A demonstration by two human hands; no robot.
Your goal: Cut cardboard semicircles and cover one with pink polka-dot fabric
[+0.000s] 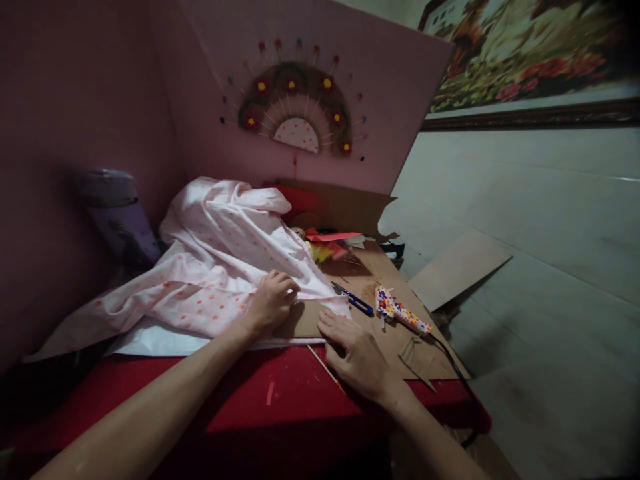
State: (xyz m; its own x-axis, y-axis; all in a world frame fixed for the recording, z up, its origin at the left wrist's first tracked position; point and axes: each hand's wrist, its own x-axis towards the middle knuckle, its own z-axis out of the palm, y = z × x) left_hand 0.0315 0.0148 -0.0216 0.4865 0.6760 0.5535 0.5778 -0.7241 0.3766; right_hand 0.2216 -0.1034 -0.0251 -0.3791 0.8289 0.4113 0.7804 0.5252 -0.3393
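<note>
A piece of brown cardboard (301, 321) lies on a white cloth with pink-red dots (210, 303), near the front edge of the red-covered table. At its left side is my left hand (273, 303), fingers bent and pressed together on the cloth; the fingertips are partly hidden. My right hand (354, 350) rests with outstretched fingers across the cardboard's right end, holding it down, thumb toward the front. A thin wooden stick (325, 368) sits beside the right thumb. Beyond this hand lies a pair of blue thread snips (359, 303).
A patterned glue gun (403, 312) with a black cord lies on a large cardboard sheet (380, 343) at right. Paper scraps (333, 245) are heaped behind. A purple container (120, 220) stands at left. A fan-shaped decoration (295, 110) is on the pink panel.
</note>
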